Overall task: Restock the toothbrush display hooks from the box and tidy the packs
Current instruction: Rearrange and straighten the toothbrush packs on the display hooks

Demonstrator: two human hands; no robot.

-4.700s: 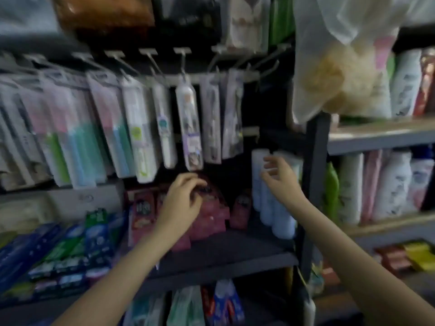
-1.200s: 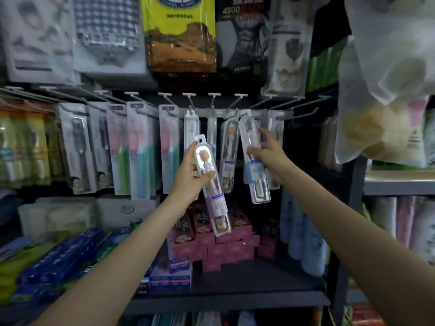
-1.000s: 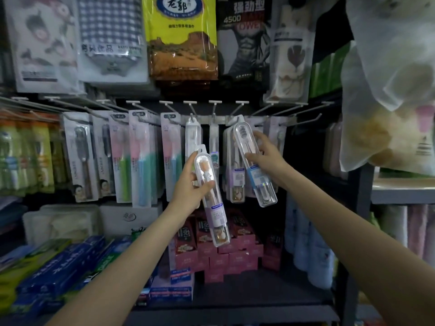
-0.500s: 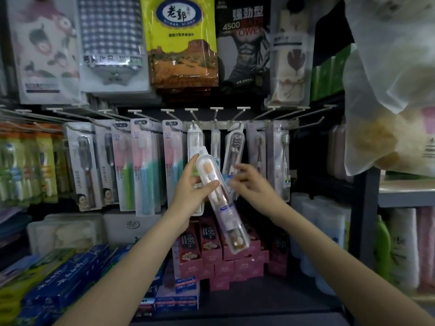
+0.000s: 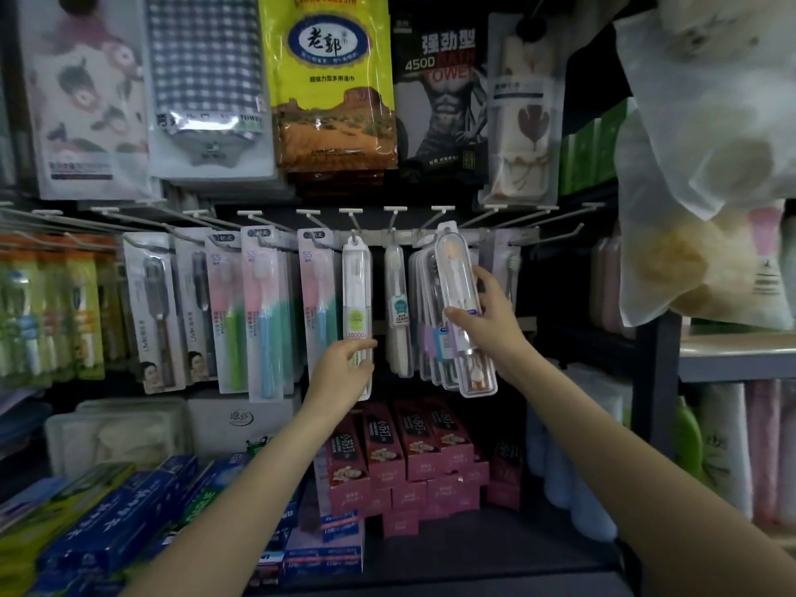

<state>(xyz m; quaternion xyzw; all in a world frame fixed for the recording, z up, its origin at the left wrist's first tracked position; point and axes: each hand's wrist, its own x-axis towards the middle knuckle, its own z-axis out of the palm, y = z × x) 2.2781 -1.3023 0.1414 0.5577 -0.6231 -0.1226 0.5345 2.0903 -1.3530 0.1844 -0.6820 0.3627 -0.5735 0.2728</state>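
Head view looks at a crowded rack: towel packs point(image 5: 331, 79) hang across the top of the frame, a row of wire hooks point(image 5: 394, 217) runs through the middle, and red toothpaste boxes point(image 5: 409, 450) are stacked on the shelf at lower centre. Blue toothpaste boxes point(image 5: 116, 519) lie at lower left; a pale plastic bag point(image 5: 706, 165) hangs at upper right, covering part of the side shelving. Carded toothbrush packs point(image 5: 262, 312) fill the hooks left of centre.

Right hand point(image 5: 491, 321), just right of centre, holds a clear toothbrush case point(image 5: 458, 308) between thumb and curled fingers. Its long axis runs near vertical, top tilted slightly left, tab up at a hook, in front of other clear packs point(image 5: 426, 321) hanging there.

Left hand point(image 5: 344, 372), at centre, pinches the lower end of a white toothbrush pack point(image 5: 356, 303) that hangs straight down from its hook.
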